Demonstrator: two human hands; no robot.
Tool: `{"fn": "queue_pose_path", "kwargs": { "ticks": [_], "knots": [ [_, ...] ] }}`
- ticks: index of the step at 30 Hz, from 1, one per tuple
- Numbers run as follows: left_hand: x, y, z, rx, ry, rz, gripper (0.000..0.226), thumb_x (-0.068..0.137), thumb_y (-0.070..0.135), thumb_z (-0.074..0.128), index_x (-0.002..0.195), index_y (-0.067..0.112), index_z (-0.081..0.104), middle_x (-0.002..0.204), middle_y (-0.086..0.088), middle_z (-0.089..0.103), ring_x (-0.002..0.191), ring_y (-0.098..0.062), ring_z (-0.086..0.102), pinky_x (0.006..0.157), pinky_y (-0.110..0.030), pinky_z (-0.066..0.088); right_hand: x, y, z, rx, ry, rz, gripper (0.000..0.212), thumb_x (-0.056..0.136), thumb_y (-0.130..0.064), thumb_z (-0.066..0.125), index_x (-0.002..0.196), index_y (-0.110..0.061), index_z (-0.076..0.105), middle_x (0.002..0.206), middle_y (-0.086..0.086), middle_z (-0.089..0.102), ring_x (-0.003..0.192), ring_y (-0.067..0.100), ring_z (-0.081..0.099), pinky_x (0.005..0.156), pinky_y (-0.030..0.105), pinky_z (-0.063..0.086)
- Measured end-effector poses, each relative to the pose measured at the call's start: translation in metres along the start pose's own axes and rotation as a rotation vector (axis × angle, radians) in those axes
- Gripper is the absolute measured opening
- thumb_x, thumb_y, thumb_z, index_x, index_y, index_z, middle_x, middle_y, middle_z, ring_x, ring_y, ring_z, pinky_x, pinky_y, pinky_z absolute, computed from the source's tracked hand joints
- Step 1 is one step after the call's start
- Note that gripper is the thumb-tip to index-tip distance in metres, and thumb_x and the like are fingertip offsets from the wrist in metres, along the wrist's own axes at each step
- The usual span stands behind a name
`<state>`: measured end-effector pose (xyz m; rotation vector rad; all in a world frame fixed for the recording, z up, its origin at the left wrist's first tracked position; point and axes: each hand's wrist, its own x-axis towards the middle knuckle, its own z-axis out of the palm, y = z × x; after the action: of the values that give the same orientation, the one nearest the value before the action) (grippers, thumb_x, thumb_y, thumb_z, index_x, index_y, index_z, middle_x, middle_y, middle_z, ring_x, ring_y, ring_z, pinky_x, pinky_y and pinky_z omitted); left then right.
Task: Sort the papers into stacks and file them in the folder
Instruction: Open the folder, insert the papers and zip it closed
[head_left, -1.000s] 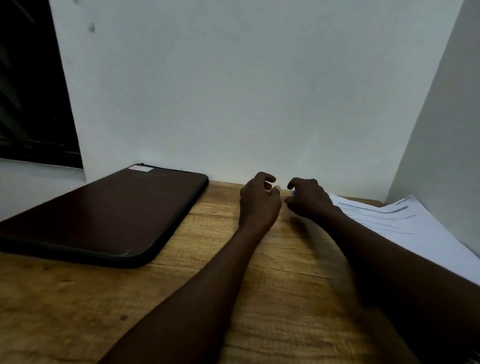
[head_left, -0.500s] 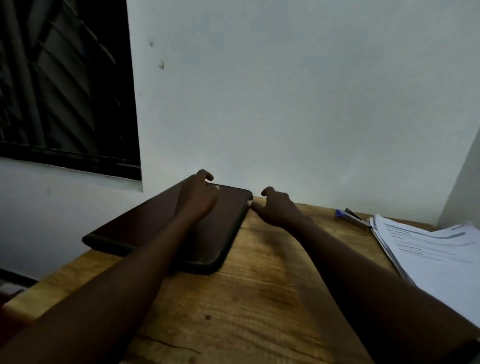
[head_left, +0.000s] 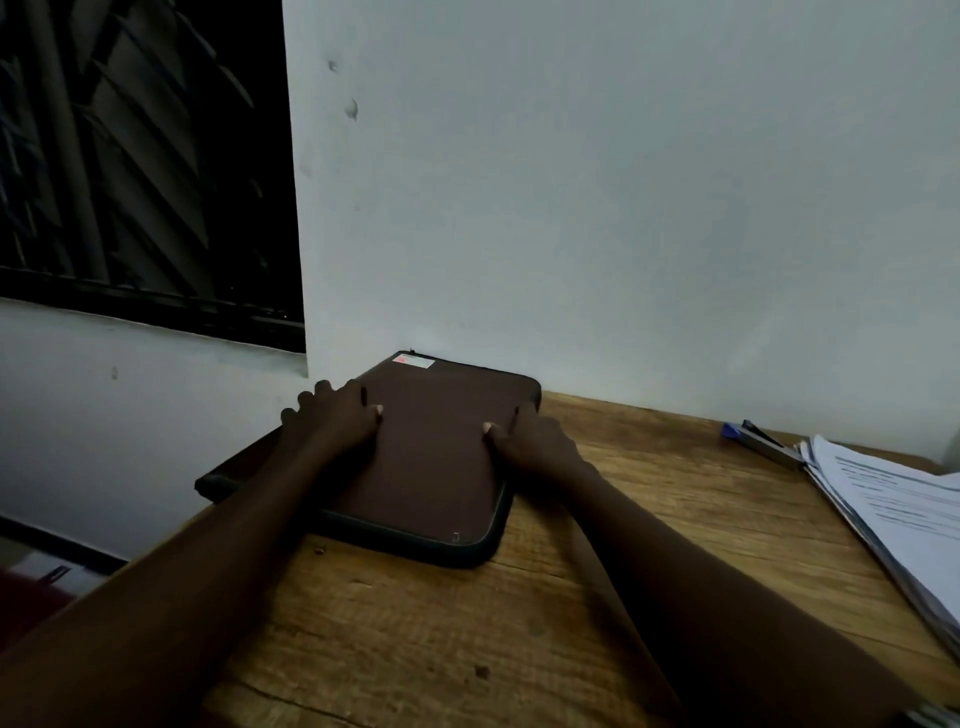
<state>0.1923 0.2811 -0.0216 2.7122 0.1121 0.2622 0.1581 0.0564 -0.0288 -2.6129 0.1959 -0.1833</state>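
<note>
A dark brown zipped folder (head_left: 436, 457) lies flat at the back left of the wooden table (head_left: 649, 545), partly over the table's left edge. My left hand (head_left: 332, 421) grips the folder's left side, fingers curled over its edge and thumb on top. My right hand (head_left: 530, 441) holds its right edge, thumb on the cover and fingers down the side. A stack of printed white papers (head_left: 904, 514) lies at the table's right edge, apart from both hands.
A stapler with a blue end (head_left: 758, 441) sits by the papers' far corner. A white wall runs right behind the table, with a dark window (head_left: 140, 156) at the left. The table's left edge drops away under the folder.
Both hands moved left from the table's middle near the stapler onto the folder. My left hand now grips its left side and my right its right edge. The view swung left.
</note>
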Motion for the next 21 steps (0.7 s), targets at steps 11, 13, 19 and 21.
{"fn": "queue_pose_path", "kwargs": {
  "ticks": [11,13,19,21],
  "knots": [
    [-0.052,0.061,0.008,-0.004,-0.052,0.152,0.043,0.092,0.053,0.056,0.124,0.024,0.056,0.142,-0.017,0.041,0.134,-0.039,0.031,0.106,-0.050,0.032,-0.034,0.049,-0.030,-0.071,0.112,0.157,0.042,0.102,-0.033,0.035,0.137,-0.010,0.038,0.133,0.017,0.052,0.121,0.034,0.050,0.105,0.046,0.038],
    [-0.065,0.079,0.012,0.003,-0.066,0.176,0.044,0.092,0.054,0.056,0.126,0.025,0.056,0.144,-0.016,0.039,0.136,-0.038,0.029,0.106,-0.051,0.032,-0.046,0.066,-0.043,-0.075,0.110,0.177,0.043,0.102,-0.032,0.035,0.138,-0.010,0.036,0.132,0.017,0.053,0.120,0.034,0.051,0.105,0.047,0.039],
    [-0.099,0.123,0.029,-0.046,-0.094,0.249,0.045,0.089,0.057,0.057,0.121,0.026,0.056,0.141,-0.014,0.041,0.134,-0.035,0.031,0.103,-0.051,0.035,-0.076,0.115,-0.078,-0.080,0.126,0.255,0.041,0.101,-0.029,0.036,0.136,-0.008,0.036,0.127,0.018,0.054,0.112,0.032,0.055,0.089,0.039,0.045],
    [-0.107,0.136,0.033,-0.059,-0.109,0.265,0.044,0.089,0.057,0.057,0.121,0.025,0.056,0.141,-0.014,0.041,0.134,-0.035,0.031,0.105,-0.051,0.035,-0.081,0.129,-0.087,-0.075,0.131,0.276,0.039,0.100,-0.027,0.038,0.134,-0.008,0.038,0.127,0.018,0.055,0.112,0.032,0.055,0.085,0.037,0.044]
  ]
}}
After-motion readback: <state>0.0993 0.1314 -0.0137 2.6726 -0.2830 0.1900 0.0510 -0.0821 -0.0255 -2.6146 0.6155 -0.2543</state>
